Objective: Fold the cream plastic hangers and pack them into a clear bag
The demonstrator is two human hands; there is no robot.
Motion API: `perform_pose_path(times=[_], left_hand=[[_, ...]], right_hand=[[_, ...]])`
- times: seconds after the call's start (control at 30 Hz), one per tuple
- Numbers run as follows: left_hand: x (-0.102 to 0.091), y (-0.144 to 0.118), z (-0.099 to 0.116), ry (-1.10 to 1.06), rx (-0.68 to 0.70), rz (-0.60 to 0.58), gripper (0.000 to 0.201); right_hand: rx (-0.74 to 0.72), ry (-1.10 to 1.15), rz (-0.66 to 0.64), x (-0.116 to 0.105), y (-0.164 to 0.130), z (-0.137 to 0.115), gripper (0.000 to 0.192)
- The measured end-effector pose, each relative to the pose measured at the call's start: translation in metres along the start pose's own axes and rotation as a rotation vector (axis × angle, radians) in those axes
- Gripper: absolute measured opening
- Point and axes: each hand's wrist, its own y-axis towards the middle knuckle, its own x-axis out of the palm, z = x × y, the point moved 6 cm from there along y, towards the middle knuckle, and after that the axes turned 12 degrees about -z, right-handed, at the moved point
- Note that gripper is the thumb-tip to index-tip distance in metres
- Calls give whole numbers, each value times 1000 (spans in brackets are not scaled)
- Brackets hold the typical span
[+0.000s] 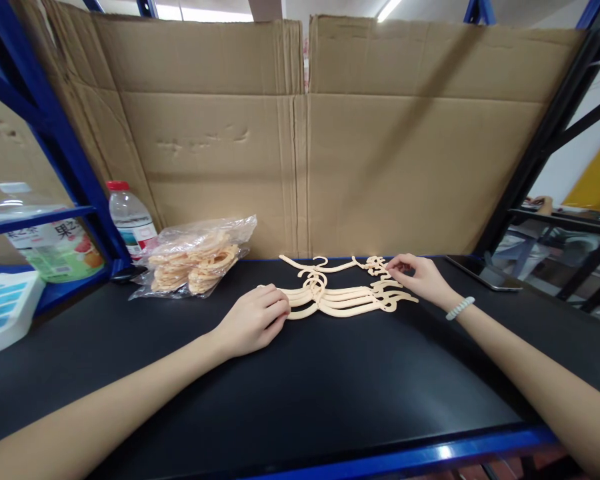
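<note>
Several cream plastic clothes hangers point(347, 311) lie stacked and overlapping on the black tabletop, their hooks bunched in the middle. Behind them lies a single hanger point(337, 269) of the same colour. My left hand point(255, 319) rests at the left ends of the stack, its fingers curled over them and hiding those tips. Over the right ends is my right hand point(416, 275), wearing a pale beaded bracelet; thumb and fingers are pinched together, and what is between them is too small to name. Just left of those fingertips sits a small cluster of cream pieces point(375, 265).
A clear plastic bag point(197, 257) of cream-orange parts lies back left, beside a red-capped bottle point(130, 220). Further left are a large juice bottle point(50, 240) and a blue-and-white tray point(7, 310). A phone-like flat device point(483, 273) lies right. Cardboard point(405, 167) walls the back.
</note>
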Motion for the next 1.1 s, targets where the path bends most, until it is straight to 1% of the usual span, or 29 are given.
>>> perform_pose_path(times=[0.13, 0.27, 0.47, 0.6, 0.83, 0.97, 1.1], left_hand=[[0, 0, 1, 10, 2, -2, 18], [0, 0, 1, 14, -2, -12, 18], [-1, 0, 1, -6, 3, -5, 20], [-1, 1, 1, -21, 8, -7, 20], [2, 0, 0, -20, 1, -31, 19], [3, 1, 0, -39, -9, -47, 17], [4, 0, -2, -57, -28, -28, 16]], right_hand=[[-21, -12, 15, 0, -1, -8, 21], [-38, 28, 36, -1, -1, -14, 21], [14, 47, 108, -6, -4, -15, 19], [19, 65, 124, -6, -4, -19, 19], [11, 83, 99, -3, -4, -22, 18], [-50, 72, 6, 4, -4, -27, 17], [-109, 77, -66, 10, -5, -36, 15]])
